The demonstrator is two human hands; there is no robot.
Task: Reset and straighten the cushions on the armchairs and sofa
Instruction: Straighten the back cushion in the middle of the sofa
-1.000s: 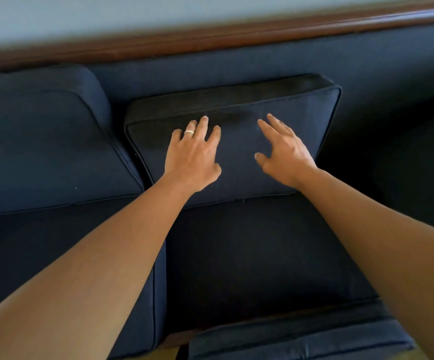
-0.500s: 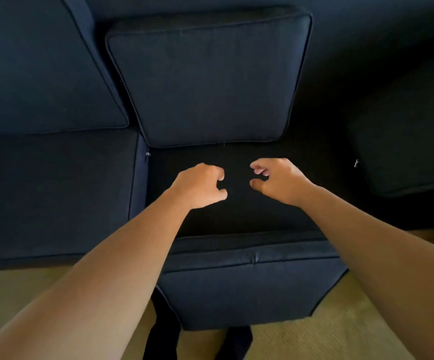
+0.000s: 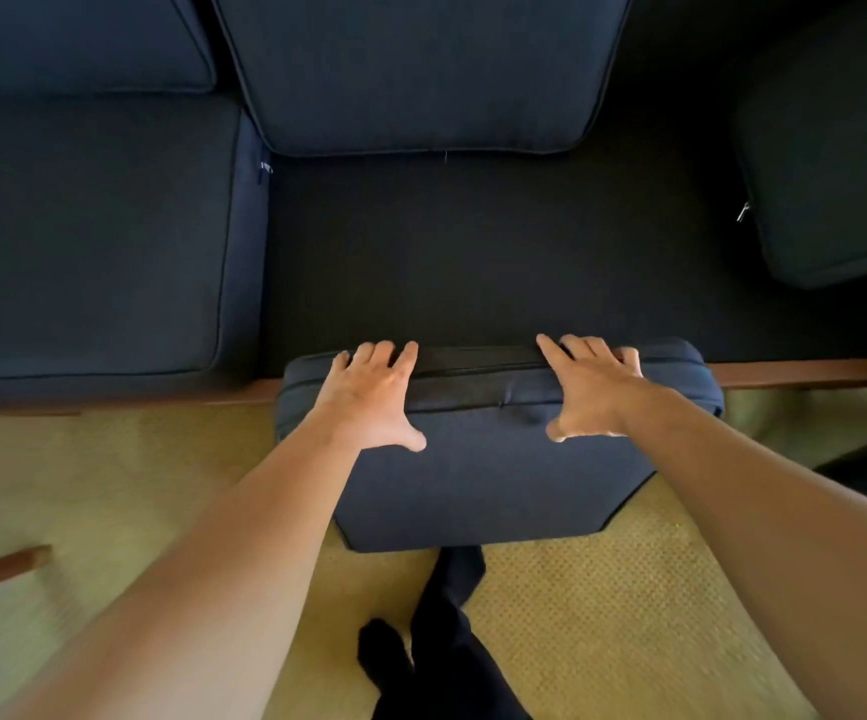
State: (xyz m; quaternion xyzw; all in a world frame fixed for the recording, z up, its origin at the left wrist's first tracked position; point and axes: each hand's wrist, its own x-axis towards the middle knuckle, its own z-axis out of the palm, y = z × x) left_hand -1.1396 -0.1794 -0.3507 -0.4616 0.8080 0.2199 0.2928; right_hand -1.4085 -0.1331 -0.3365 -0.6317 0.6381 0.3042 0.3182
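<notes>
Navy seat cushion (one) gripped by two hands, left and right, fingers curled over its edge.

Soft daylight falls on the woven tan carpet and both forearms, while the dark navy fabric sofa sinks to near black on its bare deck and at right. Motion blur smears the lower left corner; wide-angle distortion bends the edges.
</notes>
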